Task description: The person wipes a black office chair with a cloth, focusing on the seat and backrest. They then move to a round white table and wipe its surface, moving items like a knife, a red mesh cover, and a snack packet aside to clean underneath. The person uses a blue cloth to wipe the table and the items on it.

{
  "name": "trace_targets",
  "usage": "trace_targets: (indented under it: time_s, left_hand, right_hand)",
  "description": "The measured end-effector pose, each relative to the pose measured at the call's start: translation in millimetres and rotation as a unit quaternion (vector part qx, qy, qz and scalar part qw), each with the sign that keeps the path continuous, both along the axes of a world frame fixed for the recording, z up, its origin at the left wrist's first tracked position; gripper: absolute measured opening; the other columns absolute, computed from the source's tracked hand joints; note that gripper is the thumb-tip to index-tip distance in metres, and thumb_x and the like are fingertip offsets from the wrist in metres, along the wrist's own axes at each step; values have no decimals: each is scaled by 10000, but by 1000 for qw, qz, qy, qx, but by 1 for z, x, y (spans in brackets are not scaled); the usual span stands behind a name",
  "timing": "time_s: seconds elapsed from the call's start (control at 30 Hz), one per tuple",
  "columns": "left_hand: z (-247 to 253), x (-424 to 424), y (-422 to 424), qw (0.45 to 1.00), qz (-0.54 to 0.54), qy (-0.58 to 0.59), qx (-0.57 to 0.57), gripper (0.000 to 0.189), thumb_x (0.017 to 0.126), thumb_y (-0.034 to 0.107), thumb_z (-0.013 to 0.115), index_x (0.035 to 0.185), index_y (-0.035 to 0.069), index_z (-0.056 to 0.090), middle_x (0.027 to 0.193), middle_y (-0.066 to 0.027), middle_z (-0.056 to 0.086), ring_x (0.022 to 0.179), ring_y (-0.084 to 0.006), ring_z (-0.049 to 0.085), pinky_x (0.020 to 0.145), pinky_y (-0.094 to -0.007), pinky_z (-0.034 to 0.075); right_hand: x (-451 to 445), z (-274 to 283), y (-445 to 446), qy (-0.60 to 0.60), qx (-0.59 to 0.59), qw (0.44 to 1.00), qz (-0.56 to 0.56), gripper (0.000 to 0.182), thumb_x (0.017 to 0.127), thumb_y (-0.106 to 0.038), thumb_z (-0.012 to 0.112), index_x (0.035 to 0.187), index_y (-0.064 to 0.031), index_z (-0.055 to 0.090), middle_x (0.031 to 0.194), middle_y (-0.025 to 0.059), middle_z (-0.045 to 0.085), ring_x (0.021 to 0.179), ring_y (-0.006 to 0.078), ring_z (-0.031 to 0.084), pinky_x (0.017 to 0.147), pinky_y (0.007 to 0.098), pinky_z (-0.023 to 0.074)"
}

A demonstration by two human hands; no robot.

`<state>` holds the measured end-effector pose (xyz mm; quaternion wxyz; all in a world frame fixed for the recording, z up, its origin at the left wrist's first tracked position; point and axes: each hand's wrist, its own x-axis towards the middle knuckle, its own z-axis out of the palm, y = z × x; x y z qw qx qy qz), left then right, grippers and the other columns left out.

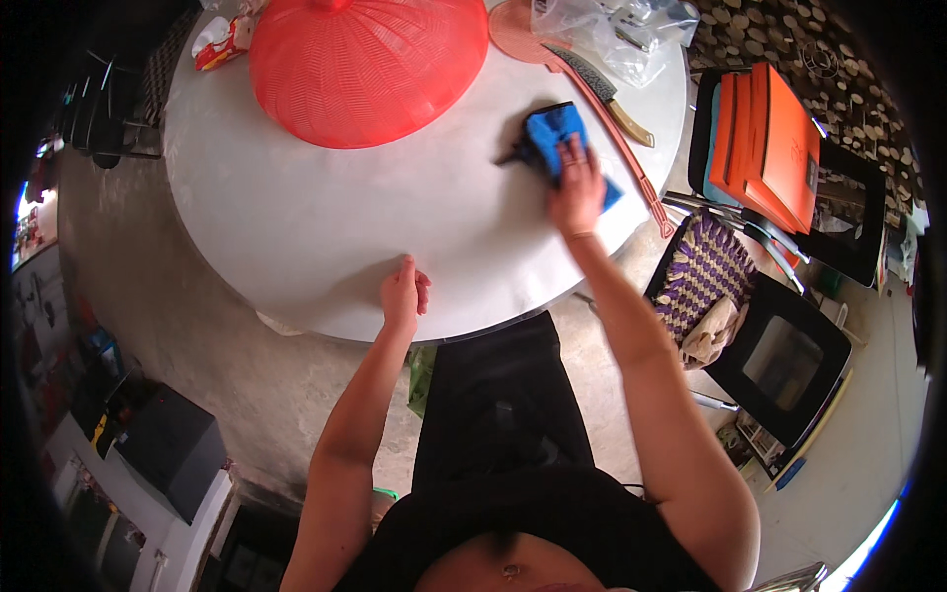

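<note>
My right hand [578, 194] lies on a blue cloth with dark edging [550, 135] on the right part of a round white table [333, 214]. Its fingers press on the cloth; whether they grip it does not show. Close to the table's near edge is my left hand [406, 294], thumb pointing away from me and fingers loosely curled, with nothing seen in it. A knife with a dark patterned blade and a wooden handle [629, 124] lies right of the cloth, beside a pink fly swatter [618, 140]. Beyond the left hand sits a red mesh food cover [370, 74].
A clear plastic bag [629, 37] and a red packet [222, 44] are at the table's far side. At the right, orange boxes or folders [777, 148] rest on one chair, and a purple and beige woven mat [703, 274] covers another. A dark box [174, 448] stands lower left.
</note>
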<state>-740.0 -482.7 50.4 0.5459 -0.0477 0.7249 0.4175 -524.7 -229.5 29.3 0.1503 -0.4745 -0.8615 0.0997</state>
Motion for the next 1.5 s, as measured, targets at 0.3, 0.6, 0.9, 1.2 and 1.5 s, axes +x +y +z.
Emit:
trace_targets:
  time_s: [0.3, 0.6, 0.9, 1.2, 1.5]
  left_hand:
    - [18, 73, 54, 984, 169, 27, 43, 562, 1059, 448, 433, 675, 56, 557, 482, -34, 463, 365, -144, 415, 365, -284, 329]
    - [47, 142, 137, 982, 67, -133, 118, 453, 1048, 400, 515, 845, 21, 659, 622, -52, 583, 501, -150, 521, 480, -284, 430]
    - [59, 168, 167, 940, 76, -236, 236, 386, 1037, 301, 582, 1296, 16, 552, 1319, -157, 617, 1223, -233, 583, 1032, -395, 475]
    - [110, 54, 50, 933, 118, -133, 314, 154, 1063, 222, 510, 1136, 91, 546, 898, -19, 509, 847, -158, 531, 898, -405, 472]
    - [101, 12, -17, 961, 146, -132, 195, 248, 1056, 266, 558, 850, 138, 505, 618, 59, 379, 505, -77, 362, 479, -256, 295]
  right_hand:
    - [4, 48, -47, 215, -191, 939, 187, 529, 805, -66, 748, 1316, -128, 624, 1382, 134, 584, 1337, 379, 479, 1148, 468, 382]
    - [97, 35, 133, -16, -28, 999, 8, 423, 848, -152, 691, 1254, -64, 610, 1198, 163, 603, 1142, 380, 531, 1010, 461, 445]
    - [68, 77, -36, 230, -246, 941, 29, 348, 895, -16, 648, 1206, 38, 502, 1122, 244, 518, 1043, 431, 545, 899, 462, 483]
    - [25, 70, -90, 181, -237, 949, 98, 874, 787, -157, 808, 1518, -31, 346, 1538, 304, 298, 1395, 485, 356, 1144, 501, 366]
    - [-72, 23, -20, -103, -124, 925, 345, 388, 967, -225, 530, 1337, -304, 615, 1596, 62, 375, 1382, 328, 418, 1102, 497, 391]
